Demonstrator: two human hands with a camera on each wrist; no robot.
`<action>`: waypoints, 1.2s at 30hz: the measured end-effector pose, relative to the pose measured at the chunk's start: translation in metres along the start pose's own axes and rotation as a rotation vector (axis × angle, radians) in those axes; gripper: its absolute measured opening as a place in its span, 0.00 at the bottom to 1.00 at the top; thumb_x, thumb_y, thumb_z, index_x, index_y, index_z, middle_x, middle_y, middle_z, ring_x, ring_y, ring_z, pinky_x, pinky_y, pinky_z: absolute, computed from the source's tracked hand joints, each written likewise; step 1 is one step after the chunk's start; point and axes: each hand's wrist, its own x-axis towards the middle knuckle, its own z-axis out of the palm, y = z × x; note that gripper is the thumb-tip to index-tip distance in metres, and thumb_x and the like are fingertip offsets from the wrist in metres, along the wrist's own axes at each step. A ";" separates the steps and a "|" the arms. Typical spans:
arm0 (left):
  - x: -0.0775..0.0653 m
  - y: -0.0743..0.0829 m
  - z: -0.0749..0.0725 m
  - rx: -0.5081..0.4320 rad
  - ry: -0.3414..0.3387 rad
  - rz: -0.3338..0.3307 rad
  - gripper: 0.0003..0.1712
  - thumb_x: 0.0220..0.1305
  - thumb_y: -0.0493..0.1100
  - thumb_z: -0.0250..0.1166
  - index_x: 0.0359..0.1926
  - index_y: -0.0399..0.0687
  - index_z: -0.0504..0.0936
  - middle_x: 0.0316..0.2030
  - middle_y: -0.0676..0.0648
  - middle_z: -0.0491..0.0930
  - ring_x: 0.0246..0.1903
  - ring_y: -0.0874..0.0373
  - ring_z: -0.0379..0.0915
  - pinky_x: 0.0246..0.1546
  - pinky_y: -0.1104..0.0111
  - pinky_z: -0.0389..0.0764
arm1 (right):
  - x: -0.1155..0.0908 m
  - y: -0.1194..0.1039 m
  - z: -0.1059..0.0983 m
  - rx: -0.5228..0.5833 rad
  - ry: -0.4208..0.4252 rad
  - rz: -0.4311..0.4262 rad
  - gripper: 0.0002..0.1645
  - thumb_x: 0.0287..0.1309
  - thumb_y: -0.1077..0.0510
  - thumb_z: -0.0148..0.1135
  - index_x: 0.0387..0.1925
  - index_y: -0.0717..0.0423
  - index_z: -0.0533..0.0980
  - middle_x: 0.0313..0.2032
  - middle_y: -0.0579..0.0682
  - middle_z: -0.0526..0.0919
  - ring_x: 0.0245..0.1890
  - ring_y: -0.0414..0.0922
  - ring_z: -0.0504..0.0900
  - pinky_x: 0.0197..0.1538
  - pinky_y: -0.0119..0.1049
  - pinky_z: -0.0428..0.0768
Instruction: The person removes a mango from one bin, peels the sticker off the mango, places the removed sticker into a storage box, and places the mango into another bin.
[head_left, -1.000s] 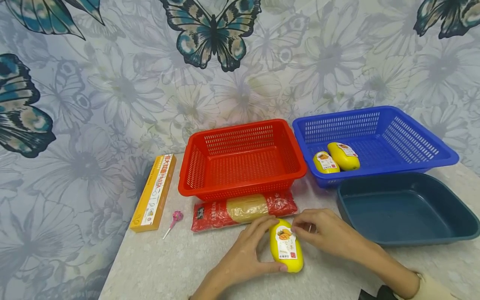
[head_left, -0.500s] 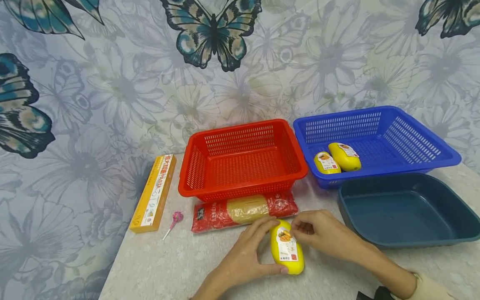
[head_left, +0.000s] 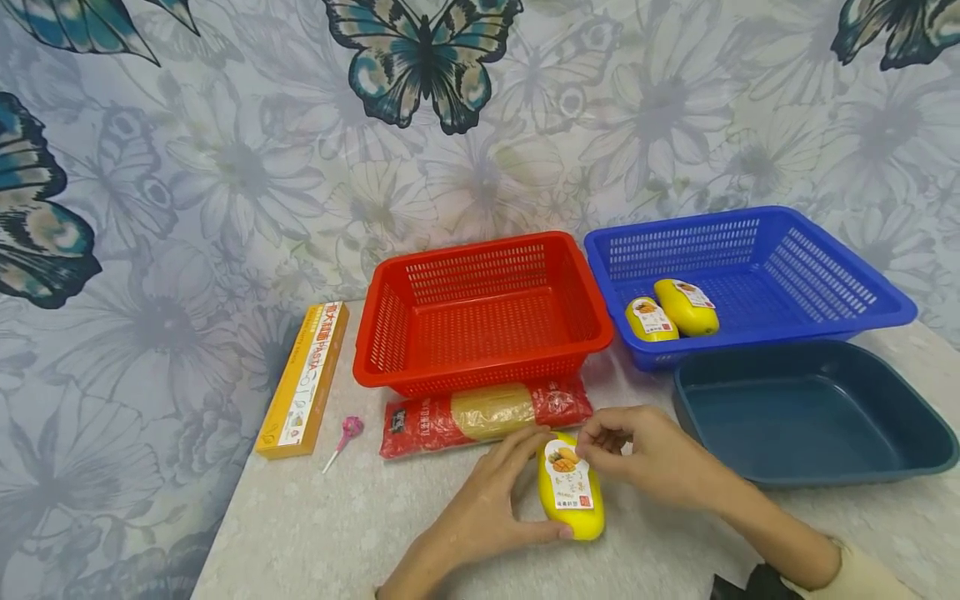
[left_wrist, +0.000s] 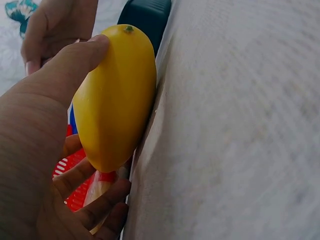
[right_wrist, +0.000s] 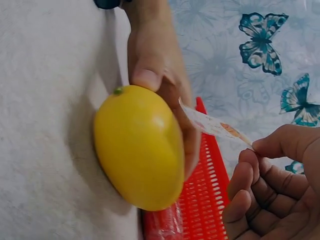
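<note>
A yellow mango (head_left: 587, 522) lies on the table, gripped by my left hand (head_left: 483, 504) with the thumb at its near end and the fingers at its far end. My right hand (head_left: 648, 454) pinches a white label (head_left: 570, 483) with printed fruit by one end, between thumb and index finger. The right wrist view shows the label (right_wrist: 215, 126) slanting down from those fingertips, standing off the smooth skin of the mango (right_wrist: 140, 150). From the left wrist, the left thumb presses near the mango's green stem mark (left_wrist: 128, 28).
A red bag of noodles (head_left: 487, 417) lies beyond the hands, against a red basket (head_left: 480, 367). Two labelled mangoes (head_left: 686, 308) sit in a blue basket (head_left: 750, 333). A dark teal tray (head_left: 810, 417) stands right, a pasta box (head_left: 303, 379) and pink lollipop (head_left: 351, 427) left.
The right hand has shifted slightly up and left with the label, which is now turned a little over the mango. The left hand keeps its grip. The head view has tilted slightly.
</note>
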 end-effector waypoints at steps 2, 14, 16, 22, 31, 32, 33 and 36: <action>0.000 0.000 0.000 0.004 0.002 0.000 0.58 0.49 0.77 0.68 0.77 0.69 0.55 0.76 0.59 0.51 0.72 0.53 0.54 0.66 0.47 0.65 | -0.001 -0.001 -0.005 0.008 0.016 0.020 0.04 0.64 0.57 0.67 0.35 0.43 0.81 0.29 0.38 0.81 0.32 0.40 0.79 0.39 0.34 0.79; -0.002 -0.003 0.000 0.002 -0.006 0.007 0.56 0.49 0.77 0.68 0.75 0.73 0.55 0.75 0.59 0.53 0.72 0.55 0.53 0.67 0.45 0.63 | -0.012 -0.007 -0.047 -0.068 0.112 0.061 0.05 0.63 0.58 0.68 0.37 0.41 0.82 0.31 0.39 0.83 0.34 0.41 0.80 0.41 0.34 0.81; -0.002 -0.003 0.001 -0.008 -0.012 -0.002 0.56 0.48 0.77 0.68 0.75 0.73 0.55 0.75 0.59 0.53 0.72 0.54 0.53 0.66 0.44 0.63 | -0.017 -0.006 -0.053 -0.094 0.127 0.066 0.04 0.63 0.57 0.68 0.37 0.42 0.82 0.31 0.40 0.83 0.34 0.40 0.80 0.40 0.33 0.81; -0.002 -0.003 0.000 -0.005 -0.013 -0.004 0.57 0.48 0.77 0.68 0.76 0.73 0.55 0.76 0.58 0.52 0.72 0.53 0.53 0.66 0.44 0.63 | -0.026 -0.002 -0.072 -0.169 0.174 0.071 0.04 0.64 0.58 0.67 0.38 0.44 0.82 0.31 0.41 0.83 0.33 0.40 0.80 0.40 0.31 0.80; 0.002 -0.003 -0.002 -0.014 -0.023 0.006 0.56 0.49 0.77 0.68 0.76 0.73 0.54 0.76 0.59 0.52 0.73 0.53 0.52 0.66 0.42 0.62 | -0.033 0.007 -0.094 -0.232 0.217 0.060 0.05 0.64 0.60 0.67 0.39 0.44 0.82 0.34 0.40 0.84 0.35 0.39 0.81 0.40 0.27 0.80; 0.002 -0.003 -0.002 -0.017 -0.026 0.005 0.56 0.49 0.77 0.68 0.76 0.74 0.54 0.76 0.59 0.51 0.73 0.53 0.51 0.66 0.42 0.62 | -0.034 0.008 -0.097 -0.243 0.222 0.060 0.05 0.64 0.60 0.67 0.39 0.45 0.82 0.34 0.40 0.84 0.35 0.39 0.81 0.40 0.27 0.80; 0.003 -0.003 -0.001 -0.021 -0.030 0.001 0.56 0.49 0.77 0.68 0.76 0.74 0.54 0.76 0.60 0.51 0.73 0.53 0.51 0.66 0.42 0.62 | -0.035 0.008 -0.099 -0.253 0.225 0.064 0.05 0.64 0.60 0.67 0.39 0.44 0.82 0.34 0.41 0.84 0.35 0.39 0.81 0.40 0.26 0.80; 0.004 -0.003 -0.001 -0.028 -0.037 0.002 0.56 0.49 0.77 0.68 0.76 0.75 0.54 0.76 0.60 0.50 0.73 0.53 0.51 0.66 0.42 0.62 | -0.038 0.010 -0.106 -0.282 0.242 0.072 0.06 0.64 0.59 0.67 0.39 0.44 0.83 0.34 0.40 0.84 0.34 0.38 0.81 0.39 0.25 0.79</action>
